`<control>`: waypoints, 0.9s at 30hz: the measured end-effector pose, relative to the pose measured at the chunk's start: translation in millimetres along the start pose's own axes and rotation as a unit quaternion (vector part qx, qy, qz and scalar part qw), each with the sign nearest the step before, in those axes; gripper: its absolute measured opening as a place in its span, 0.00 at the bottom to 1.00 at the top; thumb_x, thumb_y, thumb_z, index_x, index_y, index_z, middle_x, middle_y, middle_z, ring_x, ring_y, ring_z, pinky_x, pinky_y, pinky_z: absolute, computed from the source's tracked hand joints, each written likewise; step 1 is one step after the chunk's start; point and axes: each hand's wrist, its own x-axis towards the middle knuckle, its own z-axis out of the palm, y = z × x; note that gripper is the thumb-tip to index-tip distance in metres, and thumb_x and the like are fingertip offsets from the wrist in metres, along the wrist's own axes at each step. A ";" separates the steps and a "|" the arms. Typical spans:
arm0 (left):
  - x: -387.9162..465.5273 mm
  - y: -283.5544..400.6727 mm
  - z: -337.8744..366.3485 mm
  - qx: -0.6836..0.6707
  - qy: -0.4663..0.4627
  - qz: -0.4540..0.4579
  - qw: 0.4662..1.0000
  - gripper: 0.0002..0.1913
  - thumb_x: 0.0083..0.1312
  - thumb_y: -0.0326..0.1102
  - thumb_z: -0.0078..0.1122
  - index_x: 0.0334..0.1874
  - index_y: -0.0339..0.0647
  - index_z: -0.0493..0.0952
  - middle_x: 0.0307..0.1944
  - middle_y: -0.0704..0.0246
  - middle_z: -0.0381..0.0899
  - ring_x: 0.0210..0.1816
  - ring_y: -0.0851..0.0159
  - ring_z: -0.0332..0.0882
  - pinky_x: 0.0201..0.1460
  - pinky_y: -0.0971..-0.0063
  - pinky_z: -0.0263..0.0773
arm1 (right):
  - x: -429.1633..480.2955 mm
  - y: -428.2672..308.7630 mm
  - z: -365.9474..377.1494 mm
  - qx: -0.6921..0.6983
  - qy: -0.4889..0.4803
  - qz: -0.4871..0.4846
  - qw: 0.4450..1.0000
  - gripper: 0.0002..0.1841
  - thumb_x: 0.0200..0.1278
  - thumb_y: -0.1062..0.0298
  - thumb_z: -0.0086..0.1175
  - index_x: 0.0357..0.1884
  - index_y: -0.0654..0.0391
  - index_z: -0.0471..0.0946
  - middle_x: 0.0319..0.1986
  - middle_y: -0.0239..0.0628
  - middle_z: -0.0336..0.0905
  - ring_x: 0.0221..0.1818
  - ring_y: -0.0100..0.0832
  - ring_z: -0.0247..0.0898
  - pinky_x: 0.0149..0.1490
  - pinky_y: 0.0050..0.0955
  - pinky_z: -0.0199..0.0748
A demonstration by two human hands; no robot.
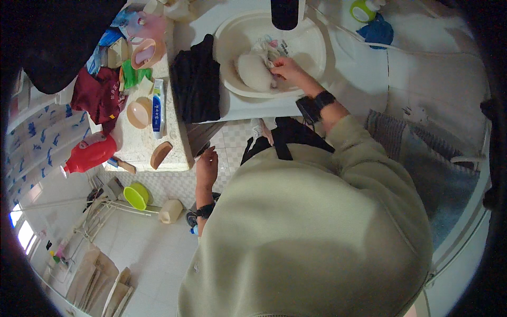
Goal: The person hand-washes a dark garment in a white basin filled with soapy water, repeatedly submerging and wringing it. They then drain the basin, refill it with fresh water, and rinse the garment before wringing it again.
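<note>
A white oval basin [317, 55] sits before me on a white surface, with wet white cloth [255, 71] bunched inside. My right hand [287, 70] reaches into the basin from the right, its fingers closed on an edge of that cloth. Low at the counter's corner hangs my left hand [206, 168], fingers curled beside a dark brown panel [202, 136]. Whether those fingers touch anything is unclear. Folded black fabric [197, 81] lies left of the basin. Above its far rim, a black-ended fixture [285, 16] hides part of the basin.
The speckled counter [130, 152] on my left bears a toothpaste tube [158, 109], a wooden comb [161, 155], a brush [122, 164], a soap dish [145, 54] and a red bottle [91, 152]. A green basin [136, 196] and a jug [170, 211] stand lower down. Grey towels [427, 158] hang right.
</note>
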 end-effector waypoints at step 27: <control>2.4 0.3 -13.7 0.053 -0.028 -0.009 0.998 0.14 0.65 0.30 0.53 0.51 0.35 0.77 0.36 0.54 0.83 0.37 0.55 0.82 0.40 0.66 0.77 | -36.9 -48.8 -11.3 -0.400 0.190 -0.233 0.866 0.14 0.47 0.72 0.58 0.40 0.49 0.81 0.45 0.38 0.73 0.49 0.45 0.70 0.52 0.40 0.71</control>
